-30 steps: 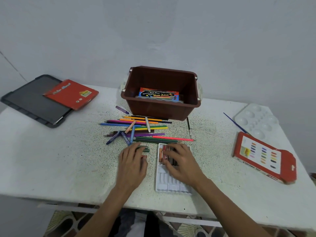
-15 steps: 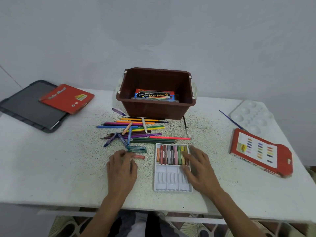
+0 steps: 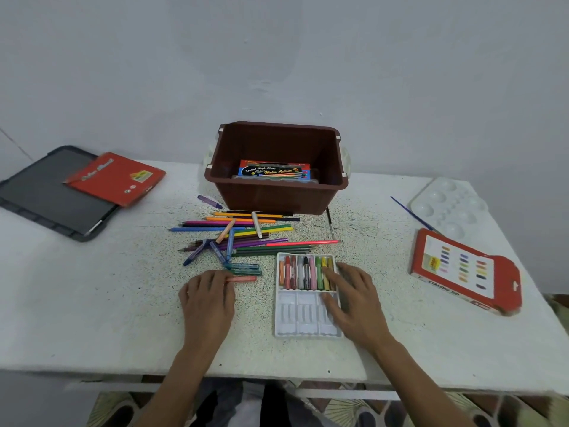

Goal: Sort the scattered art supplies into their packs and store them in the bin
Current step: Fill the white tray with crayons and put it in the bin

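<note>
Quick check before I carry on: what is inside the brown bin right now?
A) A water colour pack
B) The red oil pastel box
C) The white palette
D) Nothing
A: a blue water colour pack lies at the bottom of the brown bin, while the red oil pastel box and the white palette are out on the table to the right of the bin.
</note>
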### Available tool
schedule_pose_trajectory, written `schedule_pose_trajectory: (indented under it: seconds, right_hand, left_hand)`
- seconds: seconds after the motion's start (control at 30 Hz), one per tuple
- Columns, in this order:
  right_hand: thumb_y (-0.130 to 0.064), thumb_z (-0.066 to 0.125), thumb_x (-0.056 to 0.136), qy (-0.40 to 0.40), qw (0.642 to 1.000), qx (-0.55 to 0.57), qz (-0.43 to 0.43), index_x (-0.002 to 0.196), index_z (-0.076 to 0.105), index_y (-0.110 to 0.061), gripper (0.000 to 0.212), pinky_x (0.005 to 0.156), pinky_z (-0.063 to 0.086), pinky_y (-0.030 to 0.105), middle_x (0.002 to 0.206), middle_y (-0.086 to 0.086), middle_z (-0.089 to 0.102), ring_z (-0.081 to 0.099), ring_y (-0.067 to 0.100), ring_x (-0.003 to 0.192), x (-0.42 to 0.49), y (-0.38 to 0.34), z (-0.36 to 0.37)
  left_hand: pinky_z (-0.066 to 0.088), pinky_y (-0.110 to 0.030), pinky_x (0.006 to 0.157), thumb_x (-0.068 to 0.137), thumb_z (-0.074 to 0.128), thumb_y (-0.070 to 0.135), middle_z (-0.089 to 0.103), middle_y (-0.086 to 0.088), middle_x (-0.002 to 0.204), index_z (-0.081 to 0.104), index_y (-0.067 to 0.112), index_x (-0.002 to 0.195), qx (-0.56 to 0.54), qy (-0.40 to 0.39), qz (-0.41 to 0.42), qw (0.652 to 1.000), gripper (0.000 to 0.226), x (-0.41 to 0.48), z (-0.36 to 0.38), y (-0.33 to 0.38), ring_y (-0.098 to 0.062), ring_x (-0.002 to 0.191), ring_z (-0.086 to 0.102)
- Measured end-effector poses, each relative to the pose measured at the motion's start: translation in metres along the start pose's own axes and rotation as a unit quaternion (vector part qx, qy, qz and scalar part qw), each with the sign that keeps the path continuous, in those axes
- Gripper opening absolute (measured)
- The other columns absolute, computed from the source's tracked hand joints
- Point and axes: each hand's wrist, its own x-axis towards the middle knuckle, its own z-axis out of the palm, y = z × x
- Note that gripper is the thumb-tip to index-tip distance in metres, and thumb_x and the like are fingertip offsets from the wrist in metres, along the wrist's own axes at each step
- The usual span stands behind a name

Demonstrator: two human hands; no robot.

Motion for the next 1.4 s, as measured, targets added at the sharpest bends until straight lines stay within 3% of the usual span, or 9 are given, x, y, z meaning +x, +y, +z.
schedule_pose_trajectory:
  seconds: [0.17,0.27,0.4,0.47,0.6,0.83,0.93,1.07,1.4]
  right_hand:
    - [-0.053,0.046,0.092,0.012,0.999,-0.013,0.031,0.137,0.054,-0.033,0.049,0.092,0.042,0.042,0.130,0.000,0.053,0.043,0.023,0.120,0.010,-0.005,0.001]
    - [-0.054,0.045,0.092,0.016,0.999,-0.013,0.043,0.136,0.055,-0.033,0.049,0.091,0.040,0.041,0.128,-0.001,0.053,0.042,0.021,0.119,0.011,-0.007,0.002]
    - [-0.053,0.045,0.092,0.021,0.999,-0.010,0.043,0.135,0.057,-0.031,0.050,0.094,0.040,0.042,0.128,-0.001,0.054,0.043,0.022,0.119,0.011,-0.007,0.002]
    - [-0.054,0.045,0.093,0.021,0.999,-0.011,0.045,0.136,0.056,-0.030,0.050,0.094,0.040,0.042,0.129,-0.001,0.054,0.043,0.021,0.119,0.010,-0.008,0.002]
    - [-0.056,0.043,0.094,0.022,0.999,-0.010,0.047,0.136,0.057,-0.030,0.051,0.094,0.042,0.042,0.130,-0.001,0.054,0.042,0.021,0.120,0.009,-0.009,0.001]
    - [-0.056,0.042,0.094,0.024,0.999,-0.014,0.046,0.136,0.057,-0.029,0.052,0.094,0.043,0.044,0.130,-0.001,0.054,0.043,0.022,0.120,0.009,-0.009,0.001]
    - [-0.057,0.040,0.094,0.025,0.999,-0.015,0.046,0.136,0.056,-0.029,0.052,0.095,0.042,0.043,0.130,-0.001,0.054,0.043,0.022,0.121,0.009,-0.009,0.001]
    - [-0.055,0.043,0.094,0.032,0.998,-0.017,0.044,0.135,0.057,-0.029,0.051,0.093,0.042,0.042,0.129,-0.001,0.056,0.043,0.021,0.119,0.009,-0.008,0.002]
    - [-0.054,0.043,0.094,0.038,0.998,-0.019,0.040,0.134,0.058,-0.028,0.050,0.093,0.042,0.041,0.128,-0.001,0.056,0.044,0.019,0.119,0.009,-0.008,0.002]
  left_hand:
    - [0.040,-0.039,0.093,0.098,0.056,0.032,0.066,0.010,0.103,0.067,0.023,0.106,-0.175,-0.019,-0.072,0.982,0.016,0.014,-0.021,0.013,-0.016,0.101,0.058]
    - [0.045,-0.028,0.092,0.094,0.065,0.022,0.067,0.013,0.101,0.066,0.021,0.105,-0.319,-0.013,-0.144,0.937,0.011,0.023,-0.035,0.028,-0.002,0.101,0.059]
    - [0.056,-0.022,0.083,0.094,0.062,0.007,0.072,0.001,0.093,0.057,0.013,0.113,-0.469,-0.050,-0.171,0.865,0.021,0.035,-0.047,0.045,-0.008,0.089,0.070]
    - [0.054,-0.013,0.075,0.093,0.062,0.001,0.072,0.001,0.086,0.054,0.011,0.111,-0.501,-0.091,-0.161,0.845,0.022,0.038,-0.051,0.054,-0.004,0.082,0.071]
    - [0.049,-0.007,0.072,0.092,0.067,0.009,0.070,0.000,0.094,0.056,0.020,0.106,-0.452,-0.202,-0.115,0.861,0.021,0.038,-0.045,0.059,0.001,0.087,0.069]
    - [0.054,-0.022,0.077,0.091,0.069,0.020,0.067,0.009,0.095,0.061,0.030,0.100,-0.331,-0.300,-0.050,0.893,0.016,0.034,-0.029,0.056,-0.001,0.083,0.066]
    - [0.054,-0.021,0.077,0.090,0.070,0.025,0.062,0.012,0.098,0.062,0.029,0.109,-0.273,-0.302,0.004,0.913,0.021,0.028,-0.021,0.053,-0.002,0.085,0.061]
    - [0.057,-0.029,0.078,0.089,0.070,0.027,0.057,0.012,0.100,0.060,0.030,0.121,-0.284,-0.289,0.006,0.914,0.033,0.023,-0.014,0.051,-0.005,0.086,0.059]
    - [0.046,-0.017,0.074,0.090,0.068,0.035,0.054,0.021,0.098,0.057,0.035,0.118,-0.253,-0.241,0.052,0.935,0.030,0.011,-0.003,0.045,0.001,0.090,0.054]
